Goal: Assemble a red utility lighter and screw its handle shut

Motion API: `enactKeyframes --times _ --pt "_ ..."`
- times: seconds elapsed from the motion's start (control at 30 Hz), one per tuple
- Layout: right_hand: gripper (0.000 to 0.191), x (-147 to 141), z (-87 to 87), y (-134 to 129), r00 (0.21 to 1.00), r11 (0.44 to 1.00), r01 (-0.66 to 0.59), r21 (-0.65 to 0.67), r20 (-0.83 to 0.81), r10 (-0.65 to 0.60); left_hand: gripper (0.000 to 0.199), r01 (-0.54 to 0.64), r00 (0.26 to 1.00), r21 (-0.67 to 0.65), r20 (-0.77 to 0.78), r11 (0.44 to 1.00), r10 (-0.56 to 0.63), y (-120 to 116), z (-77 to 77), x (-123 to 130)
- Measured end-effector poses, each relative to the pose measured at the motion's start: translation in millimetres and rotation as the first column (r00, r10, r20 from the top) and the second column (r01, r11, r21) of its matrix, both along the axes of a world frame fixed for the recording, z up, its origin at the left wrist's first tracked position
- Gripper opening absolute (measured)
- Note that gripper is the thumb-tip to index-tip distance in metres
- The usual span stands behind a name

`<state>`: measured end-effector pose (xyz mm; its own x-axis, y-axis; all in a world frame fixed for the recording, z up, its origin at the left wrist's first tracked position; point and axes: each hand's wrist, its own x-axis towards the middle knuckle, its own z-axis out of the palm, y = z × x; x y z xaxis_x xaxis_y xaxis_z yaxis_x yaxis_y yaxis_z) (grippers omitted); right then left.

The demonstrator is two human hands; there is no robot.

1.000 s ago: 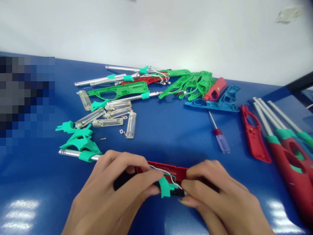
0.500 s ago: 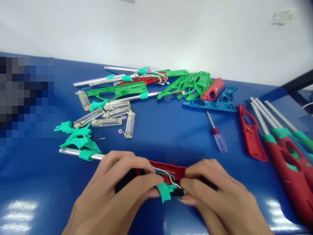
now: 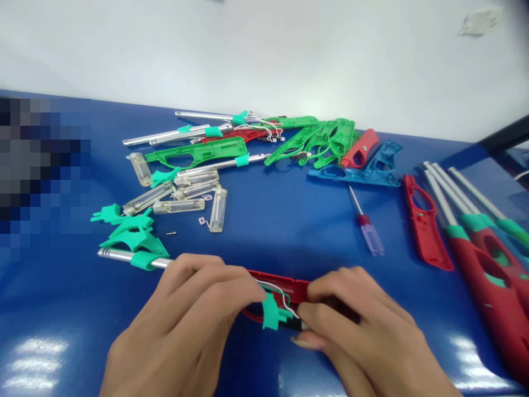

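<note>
A red lighter casing half (image 3: 285, 286) lies between my hands, with white and green wires (image 3: 275, 288) running along its inside. My left hand (image 3: 190, 320) pinches a green plastic trigger (image 3: 271, 313) at the casing's near side; its fingertips are partly hidden. Against the trigger's right side sits a small black igniter (image 3: 292, 323). My right hand (image 3: 363, 325) is closed around the right end of the casing and the igniter's pale end. Out to the left of my left hand extends a metal lighter tube (image 3: 115, 253) with a green collar (image 3: 144, 261).
Several loose green triggers (image 3: 136, 234) and clear fuel tanks (image 3: 179, 206) lie at the left. Behind are green casing halves (image 3: 202, 153), metal tubes and a blue casing half (image 3: 359, 175). A screwdriver (image 3: 371, 234), red casing half (image 3: 427, 231) and whole lighters (image 3: 483, 286) lie right.
The green trigger has moved slightly up and left, closer against the red casing. Both hands have shifted slightly left, and more of the casing's near edge shows below the left fingers.
</note>
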<state>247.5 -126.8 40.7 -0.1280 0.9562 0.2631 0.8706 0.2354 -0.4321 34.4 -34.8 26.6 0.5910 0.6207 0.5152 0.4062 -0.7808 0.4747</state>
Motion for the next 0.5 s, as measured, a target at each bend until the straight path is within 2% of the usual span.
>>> enactKeyframes --times 0.17,0.37,0.5 --pt "0.053 0.0 -1.1 2.0 0.999 0.999 -0.019 -0.028 0.031 0.02 0.026 -0.058 0.998 -0.055 0.017 0.997 0.059 -3.0 -4.9 -2.9" --pt "0.053 3.0 -0.5 -2.3 0.999 0.998 -0.031 -0.057 0.021 0.032 0.029 -0.037 0.999 -0.058 0.017 0.998 0.038 -4.4 -9.2 -5.5" --pt "0.049 5.2 2.9 -0.9 0.999 0.995 -0.051 -0.082 0.015 0.052 0.029 -0.034 0.999 -0.03 0.001 0.999 0.034 -3.3 -7.0 -5.8"
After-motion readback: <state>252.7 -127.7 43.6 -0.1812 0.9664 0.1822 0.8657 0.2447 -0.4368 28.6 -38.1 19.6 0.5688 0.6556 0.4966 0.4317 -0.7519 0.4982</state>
